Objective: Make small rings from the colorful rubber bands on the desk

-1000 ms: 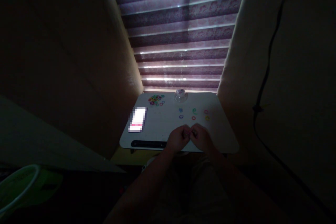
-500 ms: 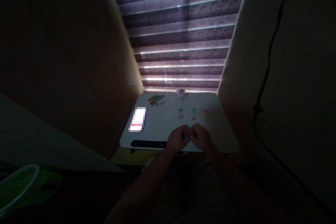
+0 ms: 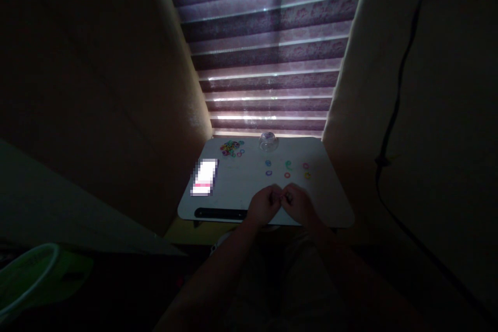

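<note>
My left hand and my right hand meet at the near edge of a small white lap table. Both hands have curled fingers pinched together over something tiny between them; the dim light hides what it is. Just beyond the hands, several small coloured rings lie in loose rows. At the far left corner of the table sits a pile of coloured rings. A small clear round container stands at the far edge.
A bright phone screen lies on the table's left side. A dark slot runs along the near edge. Striped blinds hang behind. A black cable runs down the right wall. A green rimmed object sits low left.
</note>
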The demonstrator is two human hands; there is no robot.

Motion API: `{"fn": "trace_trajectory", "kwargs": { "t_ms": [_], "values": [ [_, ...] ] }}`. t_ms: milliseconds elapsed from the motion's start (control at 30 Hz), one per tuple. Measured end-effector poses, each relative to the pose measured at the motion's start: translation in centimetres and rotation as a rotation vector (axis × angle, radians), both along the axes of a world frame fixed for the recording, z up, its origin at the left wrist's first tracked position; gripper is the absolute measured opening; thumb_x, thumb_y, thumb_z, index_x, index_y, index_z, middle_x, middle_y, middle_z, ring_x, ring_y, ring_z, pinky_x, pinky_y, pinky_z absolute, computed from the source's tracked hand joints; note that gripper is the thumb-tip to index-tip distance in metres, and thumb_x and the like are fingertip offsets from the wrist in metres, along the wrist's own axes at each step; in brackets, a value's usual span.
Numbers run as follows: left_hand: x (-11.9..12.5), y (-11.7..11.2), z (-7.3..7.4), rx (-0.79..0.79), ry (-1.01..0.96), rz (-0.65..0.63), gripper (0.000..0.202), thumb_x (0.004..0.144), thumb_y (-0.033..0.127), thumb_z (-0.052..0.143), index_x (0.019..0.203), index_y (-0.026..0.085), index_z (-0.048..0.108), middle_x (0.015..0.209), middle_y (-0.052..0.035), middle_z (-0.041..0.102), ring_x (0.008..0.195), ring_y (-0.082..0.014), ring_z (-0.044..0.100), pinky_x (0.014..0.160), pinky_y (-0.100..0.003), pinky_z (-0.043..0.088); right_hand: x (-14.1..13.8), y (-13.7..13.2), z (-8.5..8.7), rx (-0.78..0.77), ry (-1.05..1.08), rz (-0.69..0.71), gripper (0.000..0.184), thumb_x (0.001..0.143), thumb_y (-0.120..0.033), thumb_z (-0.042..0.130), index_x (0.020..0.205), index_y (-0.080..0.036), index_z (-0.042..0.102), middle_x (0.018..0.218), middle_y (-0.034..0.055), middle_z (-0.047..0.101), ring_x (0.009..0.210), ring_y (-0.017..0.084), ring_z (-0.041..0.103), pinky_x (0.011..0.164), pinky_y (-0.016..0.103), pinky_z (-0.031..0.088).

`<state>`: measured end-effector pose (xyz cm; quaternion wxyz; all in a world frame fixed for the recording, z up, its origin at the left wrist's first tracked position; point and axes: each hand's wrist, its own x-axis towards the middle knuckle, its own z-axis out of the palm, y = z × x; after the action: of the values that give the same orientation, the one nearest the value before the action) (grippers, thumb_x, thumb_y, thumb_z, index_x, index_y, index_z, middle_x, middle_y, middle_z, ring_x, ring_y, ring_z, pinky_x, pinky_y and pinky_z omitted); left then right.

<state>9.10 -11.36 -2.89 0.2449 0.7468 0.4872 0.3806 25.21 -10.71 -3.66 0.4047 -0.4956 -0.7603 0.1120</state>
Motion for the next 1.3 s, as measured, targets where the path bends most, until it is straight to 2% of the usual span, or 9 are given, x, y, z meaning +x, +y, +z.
{"fn": "trace_trajectory", "kwargs": {
  "t_ms": [533, 667, 867, 1167, 1300],
  "values": [
    [-0.03, 0.12, 0.04, -0.007, -0.036, -0.012, 0.01, 0.081, 0.018, 0.06, 0.091, 0.018, 0.063, 0.08, 0.0005, 0.065, 0.071, -0.012, 0.057, 0.067, -0.022, 0.043, 0.02, 0.08, -0.08, 0.032, -0.007, 0.009, 0.012, 0.074, -0.016, 0.057, 0.067, -0.021, 0.049, 0.067, -0.0006, 0.052, 0.062, 0.014, 0.048, 0.06, 0.026, 0.034],
    [-0.04, 0.15, 0.14, -0.009, -0.024, 0.015, 0.008, 0.083, 0.021, 0.059, 0.088, 0.017, 0.063, 0.08, -0.001, 0.065, 0.071, -0.0129, 0.056, 0.069, -0.024, 0.043, 0.05, 0.21, -0.47, 0.033, -0.005, 0.002, 0.015, 0.077, -0.018, 0.057, 0.067, -0.021, 0.047, 0.066, -0.0011, 0.051, 0.061, 0.014, 0.047, 0.06, 0.026, 0.033],
    [-0.13, 0.01, 0.4, -0.004, -0.048, -0.025, 0.01, 0.087, 0.023, 0.055, 0.091, 0.017, 0.062, 0.084, -0.002, 0.065, 0.075, -0.0136, 0.056, 0.071, -0.024, 0.044, 0.09, 0.24, -0.63, 0.032, -0.002, -0.018, 0.021, 0.081, -0.023, 0.057, 0.064, -0.021, 0.044, 0.064, -0.0014, 0.05, 0.06, 0.013, 0.045, 0.06, 0.026, 0.033],
    [-0.07, -0.12, 0.77, 0.001, -0.004, -0.02, 0.011, 0.087, 0.021, 0.056, 0.092, 0.017, 0.065, 0.082, -0.0017, 0.065, 0.073, -0.0134, 0.056, 0.069, -0.024, 0.043, 0.03, 0.11, -0.41, 0.007, 0.045, -0.01, 0.002, 0.079, -0.02, 0.057, 0.079, -0.021, 0.056, 0.073, 0.001, 0.057, 0.064, 0.015, 0.051, 0.06, 0.026, 0.038],
    [-0.09, -0.1, 0.69, 0.025, -0.02, -0.044, 0.013, 0.088, 0.02, 0.055, 0.096, 0.018, 0.065, 0.089, -0.0024, 0.067, 0.079, -0.0139, 0.058, 0.075, -0.025, 0.044, 0.08, 0.19, -0.42, 0.017, 0.014, 0.019, 0.004, 0.081, -0.019, 0.056, 0.08, -0.021, 0.059, 0.075, 0.0025, 0.061, 0.068, 0.016, 0.054, 0.064, 0.027, 0.039]
  ]
}}
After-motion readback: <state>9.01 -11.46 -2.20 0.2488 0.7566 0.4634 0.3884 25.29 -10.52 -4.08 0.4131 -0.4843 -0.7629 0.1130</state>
